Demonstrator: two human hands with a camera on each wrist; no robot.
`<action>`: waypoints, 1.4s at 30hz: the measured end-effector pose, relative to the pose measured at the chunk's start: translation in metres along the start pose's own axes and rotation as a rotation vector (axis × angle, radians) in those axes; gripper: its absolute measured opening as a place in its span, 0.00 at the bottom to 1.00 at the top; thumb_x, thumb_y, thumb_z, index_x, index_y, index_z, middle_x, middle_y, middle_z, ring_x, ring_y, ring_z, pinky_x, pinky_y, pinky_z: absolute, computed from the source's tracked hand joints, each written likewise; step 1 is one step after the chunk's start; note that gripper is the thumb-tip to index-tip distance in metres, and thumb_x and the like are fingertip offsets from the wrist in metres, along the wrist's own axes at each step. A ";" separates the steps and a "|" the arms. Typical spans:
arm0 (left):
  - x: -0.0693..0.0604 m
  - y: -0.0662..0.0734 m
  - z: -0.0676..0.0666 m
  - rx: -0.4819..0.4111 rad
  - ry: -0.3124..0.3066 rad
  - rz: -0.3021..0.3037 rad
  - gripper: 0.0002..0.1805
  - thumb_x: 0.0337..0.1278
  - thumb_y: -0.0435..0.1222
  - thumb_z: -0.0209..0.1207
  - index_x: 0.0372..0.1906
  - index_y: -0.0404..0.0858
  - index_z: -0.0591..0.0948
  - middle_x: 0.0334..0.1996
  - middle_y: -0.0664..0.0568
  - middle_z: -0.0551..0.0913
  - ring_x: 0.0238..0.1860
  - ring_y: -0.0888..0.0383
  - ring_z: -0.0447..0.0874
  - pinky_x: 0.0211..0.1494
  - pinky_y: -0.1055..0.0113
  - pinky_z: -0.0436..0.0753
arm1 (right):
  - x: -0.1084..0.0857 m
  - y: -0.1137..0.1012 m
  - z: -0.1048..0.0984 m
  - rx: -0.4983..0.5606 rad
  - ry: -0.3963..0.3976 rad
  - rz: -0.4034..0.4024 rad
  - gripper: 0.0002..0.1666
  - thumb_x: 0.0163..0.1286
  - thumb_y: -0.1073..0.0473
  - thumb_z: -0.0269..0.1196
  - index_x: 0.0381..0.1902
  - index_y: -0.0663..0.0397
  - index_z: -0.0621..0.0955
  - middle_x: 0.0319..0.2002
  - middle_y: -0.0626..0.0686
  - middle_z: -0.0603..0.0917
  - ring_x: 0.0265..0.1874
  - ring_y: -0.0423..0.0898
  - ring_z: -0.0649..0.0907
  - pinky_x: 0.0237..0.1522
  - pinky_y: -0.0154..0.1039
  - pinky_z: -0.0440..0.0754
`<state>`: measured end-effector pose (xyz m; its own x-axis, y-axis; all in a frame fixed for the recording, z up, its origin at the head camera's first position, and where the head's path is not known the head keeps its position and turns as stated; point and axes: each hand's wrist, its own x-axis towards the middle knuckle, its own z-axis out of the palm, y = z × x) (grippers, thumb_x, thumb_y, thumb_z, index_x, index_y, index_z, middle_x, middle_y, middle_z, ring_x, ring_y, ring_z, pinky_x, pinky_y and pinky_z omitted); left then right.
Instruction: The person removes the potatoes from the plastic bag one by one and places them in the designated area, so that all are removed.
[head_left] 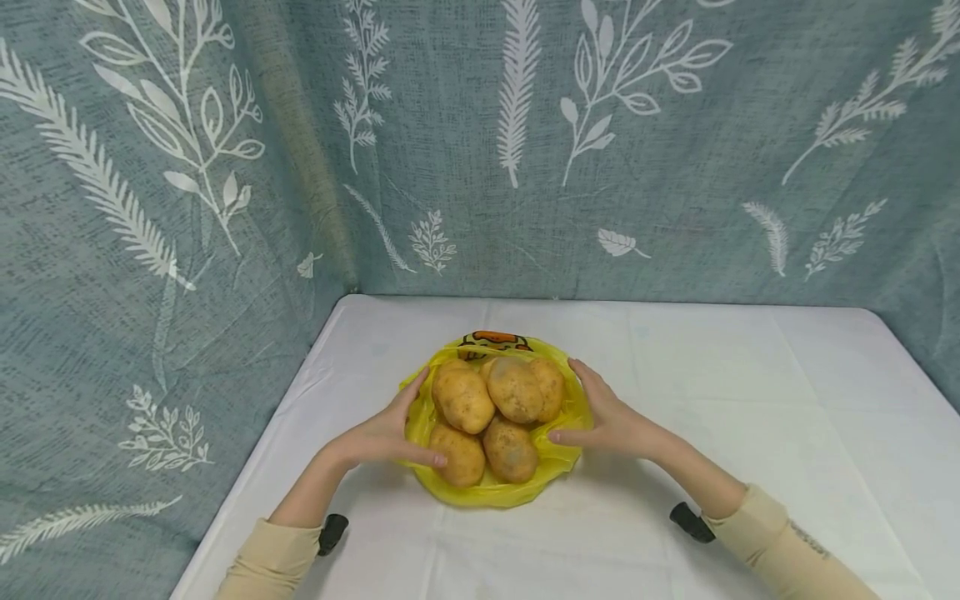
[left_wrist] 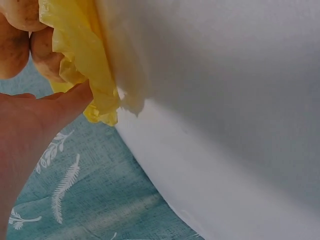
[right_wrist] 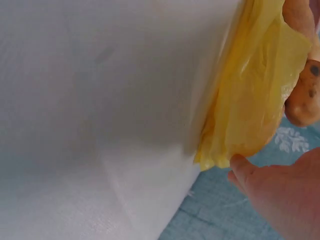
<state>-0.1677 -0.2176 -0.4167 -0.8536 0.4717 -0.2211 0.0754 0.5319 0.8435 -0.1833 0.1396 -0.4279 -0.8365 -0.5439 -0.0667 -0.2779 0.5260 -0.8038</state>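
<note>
Several potatoes (head_left: 513,389) sit in a yellow plastic bag (head_left: 480,497) whose rim is spread low around them; the bag also shows in the left wrist view (left_wrist: 85,45) and the right wrist view (right_wrist: 250,95). The left hand (head_left: 386,433) touches the bag's left side, fingers extended, its thumb reaching over the rim by the lower left potato (head_left: 457,455). On the opposite side the right hand (head_left: 615,423) rests against the bag with fingers spread, its thumb over the rim. The undersides of the potatoes are hidden by the bag.
A white-covered table (head_left: 750,433) holds the bag, left of the table's middle. Behind it and at the left hangs a blue-green curtain (head_left: 450,167) with white leaf patterns. A black wrist device (head_left: 332,533) is at the left sleeve, another (head_left: 692,522) at the right.
</note>
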 end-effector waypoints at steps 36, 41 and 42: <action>-0.003 -0.012 0.008 0.111 -0.054 -0.027 0.74 0.34 0.39 0.78 0.77 0.37 0.34 0.76 0.36 0.36 0.75 0.39 0.35 0.72 0.40 0.44 | 0.001 -0.002 0.007 -0.069 0.045 -0.091 0.68 0.58 0.43 0.71 0.76 0.65 0.42 0.75 0.66 0.45 0.73 0.65 0.48 0.68 0.66 0.49; -0.004 -0.012 0.008 0.123 -0.049 -0.031 0.73 0.34 0.39 0.78 0.78 0.38 0.35 0.76 0.36 0.37 0.75 0.39 0.35 0.72 0.39 0.44 | 0.006 -0.010 0.006 -0.057 0.082 -0.122 0.67 0.57 0.44 0.73 0.77 0.61 0.43 0.76 0.63 0.46 0.73 0.63 0.49 0.68 0.65 0.51; -0.004 -0.013 0.008 0.124 -0.047 -0.031 0.73 0.34 0.39 0.78 0.78 0.38 0.35 0.76 0.36 0.37 0.75 0.39 0.36 0.72 0.39 0.45 | 0.008 -0.012 0.006 -0.057 0.086 -0.126 0.67 0.57 0.43 0.73 0.77 0.60 0.44 0.76 0.62 0.47 0.73 0.63 0.50 0.68 0.65 0.52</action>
<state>-0.1610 -0.2202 -0.4306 -0.8318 0.4846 -0.2708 0.1156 0.6283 0.7694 -0.1836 0.1251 -0.4222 -0.8301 -0.5510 0.0857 -0.4078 0.4949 -0.7673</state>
